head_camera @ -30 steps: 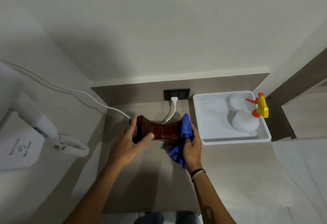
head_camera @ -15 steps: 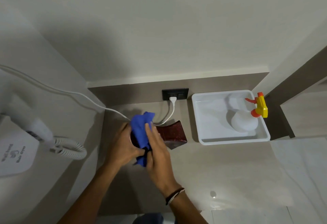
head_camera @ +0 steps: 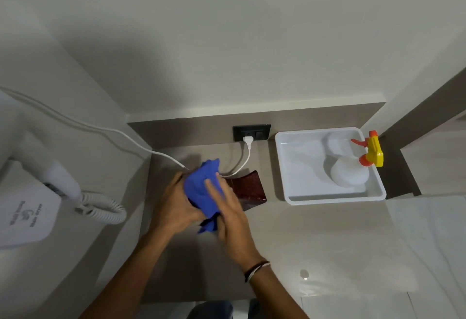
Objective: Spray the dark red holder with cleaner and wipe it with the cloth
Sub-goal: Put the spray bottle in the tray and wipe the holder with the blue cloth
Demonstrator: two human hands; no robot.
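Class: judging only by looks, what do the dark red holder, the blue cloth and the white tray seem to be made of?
Dark red holder: probably glazed ceramic or resin; it is speckled and keeps a stiff flared shape, but the material stays uncertain.
Blue cloth: soft fabric, likely microfibre; matte, bunched and folded under the hands.
White tray: most likely moulded plastic; smooth, slightly shiny, with a thin rounded rim.

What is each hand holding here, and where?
Left hand grips the dark red holder at its left end; right hand presses the blue cloth onto it.

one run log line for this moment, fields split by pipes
phase: wiping | right hand: presses blue cloth on dark red holder | left hand: steadies holder | spray bottle: in white tray
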